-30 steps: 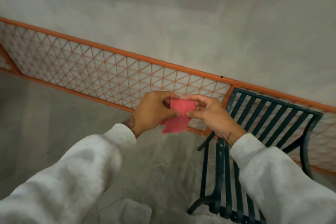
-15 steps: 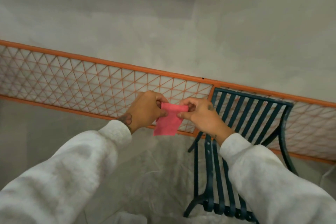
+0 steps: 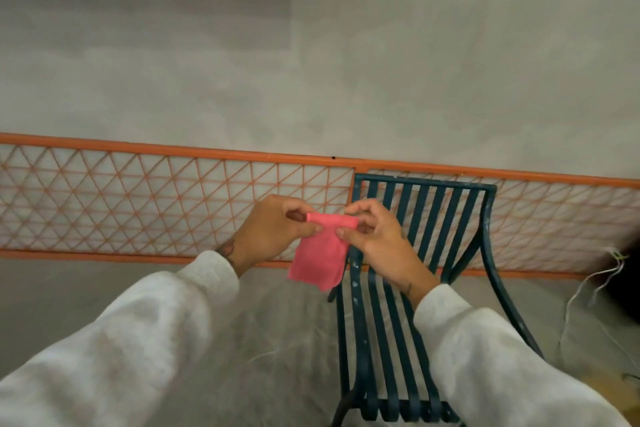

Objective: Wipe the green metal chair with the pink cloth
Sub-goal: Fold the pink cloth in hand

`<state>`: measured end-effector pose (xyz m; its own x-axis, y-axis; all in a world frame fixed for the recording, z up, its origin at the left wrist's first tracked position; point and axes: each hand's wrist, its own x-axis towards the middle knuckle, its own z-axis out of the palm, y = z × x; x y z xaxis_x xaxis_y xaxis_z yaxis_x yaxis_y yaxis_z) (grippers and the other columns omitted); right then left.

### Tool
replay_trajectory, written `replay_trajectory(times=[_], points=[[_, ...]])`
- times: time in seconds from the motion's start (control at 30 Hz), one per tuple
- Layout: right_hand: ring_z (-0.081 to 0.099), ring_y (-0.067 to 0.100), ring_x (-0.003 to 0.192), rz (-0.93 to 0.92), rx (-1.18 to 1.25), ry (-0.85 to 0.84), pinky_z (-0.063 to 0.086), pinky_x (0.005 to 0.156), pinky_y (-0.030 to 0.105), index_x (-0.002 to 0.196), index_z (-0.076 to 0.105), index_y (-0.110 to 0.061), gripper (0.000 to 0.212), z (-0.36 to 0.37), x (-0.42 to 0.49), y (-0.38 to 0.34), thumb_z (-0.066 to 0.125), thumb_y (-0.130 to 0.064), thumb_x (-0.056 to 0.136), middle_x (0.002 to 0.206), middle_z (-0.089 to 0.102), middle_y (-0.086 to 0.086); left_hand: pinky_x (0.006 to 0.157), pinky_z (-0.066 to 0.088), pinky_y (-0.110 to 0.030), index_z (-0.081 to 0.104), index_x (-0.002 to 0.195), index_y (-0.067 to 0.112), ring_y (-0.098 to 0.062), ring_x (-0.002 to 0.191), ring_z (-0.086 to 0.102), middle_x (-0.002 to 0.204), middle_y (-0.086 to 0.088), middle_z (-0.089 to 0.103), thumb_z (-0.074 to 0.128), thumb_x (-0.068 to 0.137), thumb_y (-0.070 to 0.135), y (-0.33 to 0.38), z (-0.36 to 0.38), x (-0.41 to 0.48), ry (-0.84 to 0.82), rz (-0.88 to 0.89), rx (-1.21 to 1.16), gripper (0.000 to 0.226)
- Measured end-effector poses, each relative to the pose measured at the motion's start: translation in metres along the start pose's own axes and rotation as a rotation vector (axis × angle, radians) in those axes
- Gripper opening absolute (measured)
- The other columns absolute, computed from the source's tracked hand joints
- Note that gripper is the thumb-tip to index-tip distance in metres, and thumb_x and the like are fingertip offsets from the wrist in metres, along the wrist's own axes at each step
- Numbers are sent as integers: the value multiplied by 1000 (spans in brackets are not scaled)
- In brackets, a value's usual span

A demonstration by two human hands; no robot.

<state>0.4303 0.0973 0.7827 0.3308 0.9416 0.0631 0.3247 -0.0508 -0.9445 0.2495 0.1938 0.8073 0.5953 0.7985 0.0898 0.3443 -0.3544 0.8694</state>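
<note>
While both hands pinch it, the pink cloth hangs in the air between them. Left hand grips the top-left corner and right hand the top-right, thumb and forefingers closed on the folded top edge. Top edge runs left-right; long axis drops down, lower end skewed slightly left. Cloth sits just left of the green chair, its lower corner overlapping the left rail in view; contact unclear. Chair back stands against the orange lattice fence.

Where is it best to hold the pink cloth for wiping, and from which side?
Probably the folded top edge, coming from above: the left hand and right hand pinch its two corners there, and the rest of the pink cloth hangs free.
</note>
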Motion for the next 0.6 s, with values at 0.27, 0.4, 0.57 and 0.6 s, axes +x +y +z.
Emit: replay_trajectory(times=[0.27,0.4,0.57,0.6], points=[[69,9,90,-20,67,131,57,72,27,93,50,-23,24,-56,29,53,73,-23,89,94,66,-7,76,62,-42,76,91,12,-23,83,74,86,-4,76,81,79,12,16,76,67,82,-141,-180,13],[66,15,105,-13,29,3,58,89,40,103,52,-34,43,-83,59,86,82,-44,74,108,64,-2,72,63,-42,75,88,11,-23,80,75,84,-6,77,80,78,9,21,115,108,113,-246,-261,11],[66,16,105,9,63,-50,60,85,37,111,51,-37,54,-109,88,122,87,-42,71,115,63,0,65,61,-34,71,88,4,-25,77,76,85,-14,76,78,80,6,13,164,136,177,-427,-449,11],[66,15,104,2,58,-65,60,84,36,111,52,-36,50,-112,95,130,85,-37,74,114,63,0,65,61,-33,70,87,4,-26,77,76,86,-16,76,78,81,5,11,171,141,189,-462,-493,10]])
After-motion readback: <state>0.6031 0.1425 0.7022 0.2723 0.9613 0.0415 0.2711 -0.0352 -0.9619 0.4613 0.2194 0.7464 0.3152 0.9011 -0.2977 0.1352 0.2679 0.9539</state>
